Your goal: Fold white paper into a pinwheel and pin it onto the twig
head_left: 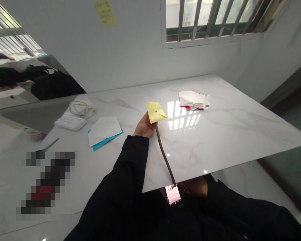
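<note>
My left hand (144, 127) is closed around the upper end of a thin brown stick, just under a yellow paper pinwheel (153, 114) with a small dark pin at its centre. The stick (163, 150) slants down over the table's front edge, its lower end overlapping the top of a phone (173, 194) with a lit screen. Below that edge, my right hand (197, 186) is at the phone's right side and appears to grip it; its fingers are mostly in shadow.
Left of my arm, a white sheet (105, 129) lies over blue paper (107, 140). White papers (193, 98) rest on red ones at the back right. A white box (70, 122) with a coiled cable, a dark thin tool (51, 144) and a pixelated object (47, 182) lie left on the marble table (228, 127).
</note>
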A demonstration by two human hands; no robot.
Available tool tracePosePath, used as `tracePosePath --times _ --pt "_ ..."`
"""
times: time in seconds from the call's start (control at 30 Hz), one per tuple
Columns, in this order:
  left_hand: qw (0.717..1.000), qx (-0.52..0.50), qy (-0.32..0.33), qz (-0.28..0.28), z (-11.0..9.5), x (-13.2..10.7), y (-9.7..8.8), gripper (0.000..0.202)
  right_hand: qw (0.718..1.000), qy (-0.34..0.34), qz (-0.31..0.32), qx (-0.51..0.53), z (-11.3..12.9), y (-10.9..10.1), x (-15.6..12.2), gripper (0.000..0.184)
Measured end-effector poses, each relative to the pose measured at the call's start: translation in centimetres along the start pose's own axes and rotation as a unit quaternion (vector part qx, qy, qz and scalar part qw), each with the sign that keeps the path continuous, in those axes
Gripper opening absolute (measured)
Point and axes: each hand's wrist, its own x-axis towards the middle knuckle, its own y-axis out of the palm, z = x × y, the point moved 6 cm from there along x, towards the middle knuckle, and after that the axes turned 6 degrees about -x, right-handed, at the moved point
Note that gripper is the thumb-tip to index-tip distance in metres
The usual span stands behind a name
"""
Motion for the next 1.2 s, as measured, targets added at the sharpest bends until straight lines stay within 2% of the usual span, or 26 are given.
tracePosePath --times 0.07,0.1,0.17,0.2,0.23,0.27,0.33,0.37,0.43,0.5,0.53,0.57,0.63,0.7,0.77,0.83,0.9,1.07,1.2 --pt "1.000 0.002 -0.001 0.000 0.0 0.1 0.0 0.024 0.997 -0.033 0.073 -0.013 0.7 -1.3 -2.3 0.043" --pt "1.000 0.005 -0.002 0.000 0.1 0.1 0.0 0.024 0.991 -0.084 0.107 0.001 1.6 -2.6 -3.5 0.047" --pt "1.000 0.006 0.000 0.003 0.0 0.1 0.0 0.025 0.950 -0.234 0.184 0.095 3.9 -6.4 -5.8 0.055" --pt "1.000 0.004 0.002 0.005 0.0 0.1 0.0 0.024 0.922 -0.289 0.201 0.158 4.7 -9.0 -6.5 0.056" --pt "1.000 0.002 0.005 0.008 0.0 0.1 0.0 0.024 0.901 -0.325 0.193 0.214 5.1 -11.9 -6.5 0.053" --pt "1.000 0.000 0.008 0.010 -0.1 0.1 0.0 0.024 0.895 -0.336 0.145 0.255 4.8 -14.9 -5.8 0.049" --pt "1.000 0.001 0.013 0.012 -0.1 0.1 0.0 0.024 0.898 -0.287 -0.052 0.330 2.5 -20.7 -2.6 0.036" --pt "1.000 0.002 0.016 0.010 -0.2 0.1 -0.1 0.025 0.877 -0.257 -0.154 0.377 0.8 -23.1 -0.8 0.035" --pt "1.000 0.004 0.017 0.006 -0.2 0.1 -0.2 0.028 0.818 -0.190 -0.300 0.453 -3.2 -25.8 3.0 0.037" --pt "1.000 0.005 0.017 0.002 -0.2 0.0 -0.3 0.030 0.761 -0.114 -0.413 0.487 -7.2 -26.7 6.5 0.034" --pt "1.000 0.006 0.016 0.001 -0.2 0.0 -0.3 0.030 0.741 -0.073 -0.453 0.490 -8.9 -26.6 7.8 0.032" --pt "1.000 0.008 0.016 0.002 -0.2 -0.1 -0.3 0.030 0.731 -0.040 -0.467 0.496 -10.2 -26.2 9.0 0.032" --pt "1.000 0.012 0.016 0.008 -0.2 -0.2 -0.2 0.028 0.731 -0.018 -0.428 0.531 -11.5 -24.9 11.0 0.037" --pt "1.000 0.012 0.021 0.015 -0.3 -0.3 -0.1 0.022 0.747 -0.036 -0.346 0.566 -11.3 -23.4 12.1 0.041" --pt "0.999 0.016 0.024 0.021 -0.3 -0.3 -0.1 0.020 0.744 -0.062 -0.304 0.591 -10.7 -22.5 12.1 0.045" --pt "0.999 0.018 0.026 0.023 -0.3 -0.3 -0.1 0.022 0.737 -0.062 -0.291 0.607 -10.4 -22.1 11.7 0.046" --pt "0.999 0.018 0.031 0.020 -0.4 -0.2 -0.3 0.025 0.755 -0.047 -0.294 0.585 -10.4 -22.2 11.5 0.045" --pt "0.999 0.013 0.050 0.009 -1.1 -0.2 -0.6 0.023 0.845 -0.053 -0.318 0.426 -10.1 -23.3 11.0 0.057" --pt "0.999 0.008 0.050 0.006 -1.4 -0.3 -0.5 0.017 0.887 -0.079 -0.279 0.361 -9.2 -23.2 10.9 0.073"
